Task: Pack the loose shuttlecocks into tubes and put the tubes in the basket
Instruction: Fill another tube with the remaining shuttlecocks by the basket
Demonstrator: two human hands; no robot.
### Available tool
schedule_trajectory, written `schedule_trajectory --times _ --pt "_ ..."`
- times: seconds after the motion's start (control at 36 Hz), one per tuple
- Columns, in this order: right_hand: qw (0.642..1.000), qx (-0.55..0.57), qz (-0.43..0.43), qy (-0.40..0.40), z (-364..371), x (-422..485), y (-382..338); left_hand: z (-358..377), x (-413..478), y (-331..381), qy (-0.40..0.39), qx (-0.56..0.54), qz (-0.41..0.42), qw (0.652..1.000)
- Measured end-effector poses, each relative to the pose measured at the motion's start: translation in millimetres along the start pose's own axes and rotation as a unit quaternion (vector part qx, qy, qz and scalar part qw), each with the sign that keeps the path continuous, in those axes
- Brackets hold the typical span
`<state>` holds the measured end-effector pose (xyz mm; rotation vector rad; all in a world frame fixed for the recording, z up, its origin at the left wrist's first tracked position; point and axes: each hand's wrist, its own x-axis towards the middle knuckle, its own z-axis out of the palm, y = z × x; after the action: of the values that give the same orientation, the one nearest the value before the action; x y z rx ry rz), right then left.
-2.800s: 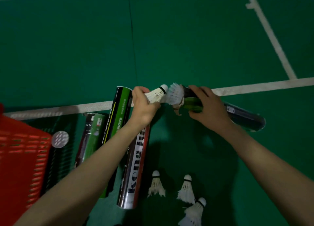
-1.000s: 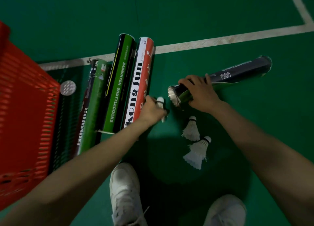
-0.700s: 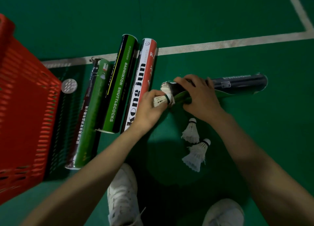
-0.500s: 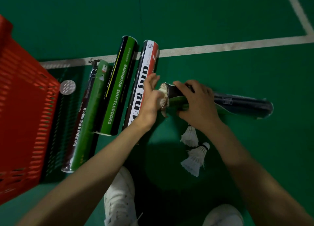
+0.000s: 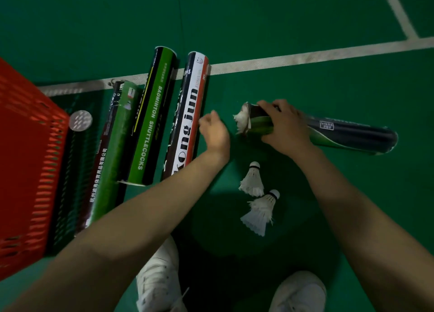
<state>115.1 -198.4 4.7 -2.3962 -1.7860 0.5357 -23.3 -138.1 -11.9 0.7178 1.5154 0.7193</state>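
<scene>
Mid-packing, with right hand (image 5: pixel 284 128) clasping the dark tube (image 5: pixel 347 135) and left hand (image 5: pixel 215 133) loose, empty; next, likely fetching the nearer loose shuttlecock (image 5: pixel 252 180).

One view only — a wide-angle camera on the person's head, facing steeply down at the green court floor (image 5: pixel 305 18). It sits close: both forearms (image 5: pixel 141 217) enter from the bottom edge, white shoes (image 5: pixel 159 276) directly beneath. The right hand (image 5: pixel 286 128) on the dark tube (image 5: pixel 347 135) falls near mid-frame — the red basket (image 5: pixel 28 147) is cut by the left edge.
</scene>
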Motion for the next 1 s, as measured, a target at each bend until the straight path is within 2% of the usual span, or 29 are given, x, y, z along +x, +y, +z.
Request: schedule_trajectory --times 0.03,0.08,0.17,0.28,0.31,0.33,0.36,0.44,0.53,0.58,0.64,0.78,0.86,0.89,0.97,1.0 --pt "1.0 -0.003 0.006 -0.001 0 3 4 -1 -1 -10 0.034 0.069 -0.011 0.997" --pt "1.0 -0.009 0.015 -0.006 2 7 10 -3 -7 -35 0.029 0.24 -0.019 0.97" --pt "1.0 -0.011 0.015 -0.011 5 9 13 -2 -20 -62 -0.079 0.421 -0.02 0.903" --pt "1.0 -0.013 0.014 -0.015 8 8 12 3 -35 -78 -0.161 0.581 0.028 0.798" --pt "1.0 -0.011 0.013 -0.016 9 7 12 3 -36 -81 -0.171 0.606 0.038 0.776" --pt "1.0 -0.009 0.013 -0.017 10 6 12 2 -34 -82 -0.18 0.613 0.047 0.768" --pt "1.0 -0.009 0.013 -0.017 10 5 12 -1 -32 -81 -0.188 0.6 0.05 0.776" --pt "1.0 -0.01 0.009 -0.011 12 0 13 -13 -22 -69 -0.188 0.515 0.06 0.834" --pt "1.0 -0.01 0.004 -0.007 14 -5 14 -32 -9 -50 -0.124 0.394 0.075 0.908" --pt "1.0 -0.009 0.0 -0.005 15 -9 13 -44 -4 -35 -0.111 0.288 0.059 0.949" --pt "1.0 -0.008 -0.002 -0.004 16 -16 11 -55 0 -22 -0.125 0.223 0.075 0.964" --pt "1.0 0.002 -0.017 -0.007 20 -34 -4 -63 -5 -3 -0.187 0.298 0.186 0.918" --pt "1.0 0.004 -0.025 -0.002 20 -41 -13 -63 -12 3 -0.18 0.348 0.231 0.891" --pt "1.0 0.004 -0.028 0.001 19 -43 -15 -65 -12 4 -0.183 0.369 0.245 0.878" --pt "0.999 0.015 -0.047 0.005 15 -51 -19 -72 -13 10 -0.191 0.471 0.309 0.804" --pt "0.998 0.016 -0.054 0.006 14 -54 -21 -74 -14 11 -0.194 0.469 0.315 0.802"
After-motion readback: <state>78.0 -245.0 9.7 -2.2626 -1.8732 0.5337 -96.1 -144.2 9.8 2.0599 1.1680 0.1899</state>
